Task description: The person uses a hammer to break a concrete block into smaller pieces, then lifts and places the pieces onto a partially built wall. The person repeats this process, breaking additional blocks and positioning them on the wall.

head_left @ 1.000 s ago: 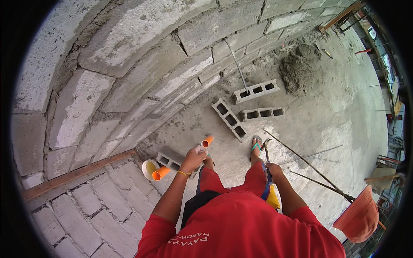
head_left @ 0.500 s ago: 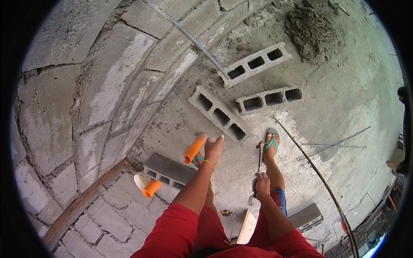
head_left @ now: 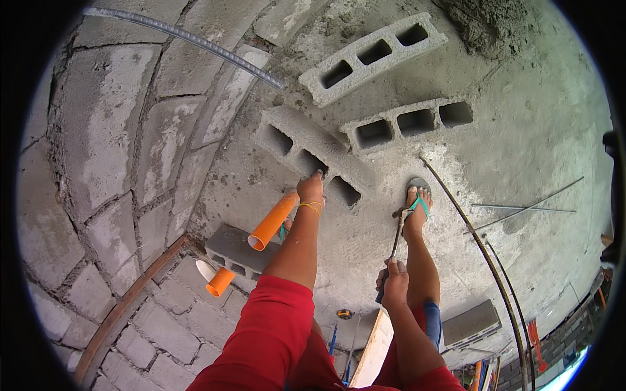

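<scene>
My left hand (head_left: pixel 311 189), with a yellow band at the wrist, reaches down to the nearest grey hollow concrete block (head_left: pixel 345 159). Its fingers are closed at the wall between two of the block's cavities; the fingertips are partly hidden. Beside that wrist stands an orange pipe (head_left: pixel 274 220), partly behind the hand. My right hand (head_left: pixel 394 283) is wrapped round the dark grip of a hammer (head_left: pixel 397 238), whose metal head points away from me near my right foot. Two more hollow blocks, a far one (head_left: pixel 375 57) and a middle one (head_left: pixel 409 124), lie with cavities showing.
A block wall (head_left: pixel 111 124) rises at left, with a steel bar (head_left: pixel 189 39) across it. Wet mortar (head_left: pixel 489 26) is heaped far right. Another block (head_left: pixel 238 251), a short orange pipe (head_left: pixel 220 281), a tape measure (head_left: pixel 344 314) and a long curved rod (head_left: pixel 476 238) lie around my feet.
My left hand has come forward from above the floor onto the nearest block, which now looks tilted. The hammer stays in my right hand. The whole view has shifted toward the blocks.
</scene>
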`<state>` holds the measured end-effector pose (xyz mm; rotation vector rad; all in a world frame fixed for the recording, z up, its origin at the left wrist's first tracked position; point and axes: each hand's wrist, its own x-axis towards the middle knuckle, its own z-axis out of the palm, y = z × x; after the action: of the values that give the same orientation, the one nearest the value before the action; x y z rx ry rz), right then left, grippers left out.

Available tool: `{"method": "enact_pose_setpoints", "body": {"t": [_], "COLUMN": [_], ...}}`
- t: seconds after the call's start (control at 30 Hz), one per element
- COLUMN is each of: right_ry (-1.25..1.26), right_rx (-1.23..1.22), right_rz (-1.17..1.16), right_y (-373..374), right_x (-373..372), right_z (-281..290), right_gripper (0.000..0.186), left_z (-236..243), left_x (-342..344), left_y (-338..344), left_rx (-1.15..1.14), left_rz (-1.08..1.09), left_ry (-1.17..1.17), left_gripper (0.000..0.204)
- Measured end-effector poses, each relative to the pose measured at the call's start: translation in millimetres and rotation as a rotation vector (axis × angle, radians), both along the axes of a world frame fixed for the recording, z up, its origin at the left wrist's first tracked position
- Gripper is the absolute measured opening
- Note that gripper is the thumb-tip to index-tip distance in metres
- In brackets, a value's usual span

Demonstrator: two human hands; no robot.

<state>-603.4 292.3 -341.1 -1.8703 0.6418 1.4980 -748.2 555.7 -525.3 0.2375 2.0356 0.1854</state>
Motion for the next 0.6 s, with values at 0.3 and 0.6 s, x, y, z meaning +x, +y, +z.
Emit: {"method": "enact_pose_setpoints", "body": {"t": [0.3,0.6], "right_ry": [-0.05,0.049], "right_rx": [0.081,0.148], "right_rz": [0.056,0.166], "right_y": [-7.2,-2.8], "right_x": [-10.5,-25.4], "right_z": [-3.0,7.2], "right_gripper": [0.03,0.036], "left_z": [44.5,87.8], "left_x": [-39.9,-66.2], "left_y": [-89.4,-159.1], "left_rx": [0.011,0.152], "left_rz": [-0.348,-0.534], "left_ry": [0.081,-0.01], "left_gripper": [0.059,0.085]}}
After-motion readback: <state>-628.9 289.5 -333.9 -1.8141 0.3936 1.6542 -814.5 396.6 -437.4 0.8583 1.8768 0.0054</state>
